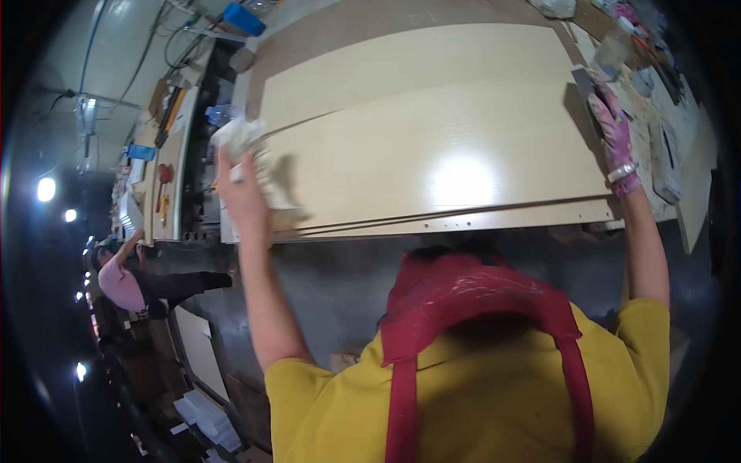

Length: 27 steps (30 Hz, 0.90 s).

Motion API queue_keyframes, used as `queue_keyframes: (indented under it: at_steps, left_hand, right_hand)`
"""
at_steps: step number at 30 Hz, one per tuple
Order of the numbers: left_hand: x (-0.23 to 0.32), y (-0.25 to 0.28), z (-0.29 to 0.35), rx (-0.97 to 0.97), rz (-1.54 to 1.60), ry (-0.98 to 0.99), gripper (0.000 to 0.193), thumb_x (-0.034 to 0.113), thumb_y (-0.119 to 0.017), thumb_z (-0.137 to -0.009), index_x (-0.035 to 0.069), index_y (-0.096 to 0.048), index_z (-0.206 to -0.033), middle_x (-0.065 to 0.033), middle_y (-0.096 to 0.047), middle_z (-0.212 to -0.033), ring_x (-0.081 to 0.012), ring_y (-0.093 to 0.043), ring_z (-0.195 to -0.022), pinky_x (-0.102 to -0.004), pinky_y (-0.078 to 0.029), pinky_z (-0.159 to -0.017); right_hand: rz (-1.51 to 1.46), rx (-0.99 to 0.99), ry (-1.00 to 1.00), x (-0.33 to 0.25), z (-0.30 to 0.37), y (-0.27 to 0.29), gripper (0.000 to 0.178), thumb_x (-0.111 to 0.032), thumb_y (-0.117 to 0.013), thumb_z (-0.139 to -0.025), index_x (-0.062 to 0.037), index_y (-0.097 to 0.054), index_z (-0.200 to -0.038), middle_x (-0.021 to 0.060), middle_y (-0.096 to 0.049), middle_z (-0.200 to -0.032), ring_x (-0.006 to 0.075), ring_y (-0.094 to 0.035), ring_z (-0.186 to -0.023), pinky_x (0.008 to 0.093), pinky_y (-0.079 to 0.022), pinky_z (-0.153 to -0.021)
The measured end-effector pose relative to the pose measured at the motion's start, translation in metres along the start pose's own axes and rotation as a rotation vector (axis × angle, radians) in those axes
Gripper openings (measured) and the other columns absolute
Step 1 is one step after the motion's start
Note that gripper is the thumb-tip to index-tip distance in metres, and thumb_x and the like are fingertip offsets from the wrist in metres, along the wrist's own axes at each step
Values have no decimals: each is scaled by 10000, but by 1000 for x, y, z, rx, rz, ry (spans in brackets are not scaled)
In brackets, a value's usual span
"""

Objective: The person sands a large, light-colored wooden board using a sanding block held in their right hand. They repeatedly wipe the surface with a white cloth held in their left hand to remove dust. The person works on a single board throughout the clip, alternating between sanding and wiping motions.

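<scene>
Stacked cream-coloured panels (401,116) lie on the workbench in front of me, the top one glossy under a bright light reflection. At their left end my left hand (245,193) is closed on a crumpled white cloth (239,137), part of which hangs down toward the panel's near left corner. My right hand (614,131), in a pink stained glove, grips a narrow grey block (587,100) along the right edge of the top panel. The block is tilted on its edge, and my fingers hide its outer side.
Right of the panels, the bench holds a long grey block (664,162), a clear plastic bottle (612,55) and clutter. A blue container (244,19) stands at the far left. Beyond a gap on the left, a person in a pink top (123,284) works at another bench.
</scene>
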State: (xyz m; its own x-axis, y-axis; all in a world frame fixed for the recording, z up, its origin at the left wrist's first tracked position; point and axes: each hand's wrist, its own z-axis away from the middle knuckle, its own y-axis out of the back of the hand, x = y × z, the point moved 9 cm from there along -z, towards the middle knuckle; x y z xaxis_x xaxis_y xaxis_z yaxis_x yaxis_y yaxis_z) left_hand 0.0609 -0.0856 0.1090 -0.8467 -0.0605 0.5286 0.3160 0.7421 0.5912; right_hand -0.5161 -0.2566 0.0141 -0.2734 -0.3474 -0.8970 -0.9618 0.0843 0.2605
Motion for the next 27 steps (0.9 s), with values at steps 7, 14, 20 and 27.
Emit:
queue_keyframes:
  at_steps: [7,14,20,27]
  left_hand:
    - [236,-164,154,-579,219,-602,211,201,-692,-816,68,-670,-979,-156,-649,-1130,-344,-593,-1110,-453,-460,-938]
    - [-89,-40,30,-352,-500,-30,486,320,-654,-896,-31,-560,-1220,-228,-584,-1217,-403,-565,-1105,-461,-454,-929]
    - [59,-167,32,-705,-125,-129,532,398,-772,-763,-2,-510,-997,-217,-562,-1015,-406,-539,-976,-468,-433,-845]
    - [136,-252,24,-985,19,-107,575,302,-759,-787,8,-520,-1219,-212,-672,-1049,-326,-649,-988,-403,-481,-890]
  right_hand:
    - [-29,-49,78,5,-10,-8,457,-181,-636,-932,14,-539,-1334,90,-553,-1361,178,-482,-1275,290,-330,-1091]
    - [-46,-54,110,-2,-4,-6,453,-181,-630,-930,18,-537,-1327,95,-538,-1376,177,-463,-1301,294,-320,-1107]
    - [65,-85,95,-5,-4,-14,462,-201,-642,-921,-4,-540,-1327,97,-539,-1376,198,-472,-1307,299,-328,-1111]
    - [19,-93,184,0,-6,-6,511,-243,-670,-904,-23,-536,-1345,100,-547,-1368,192,-479,-1301,298,-341,-1103]
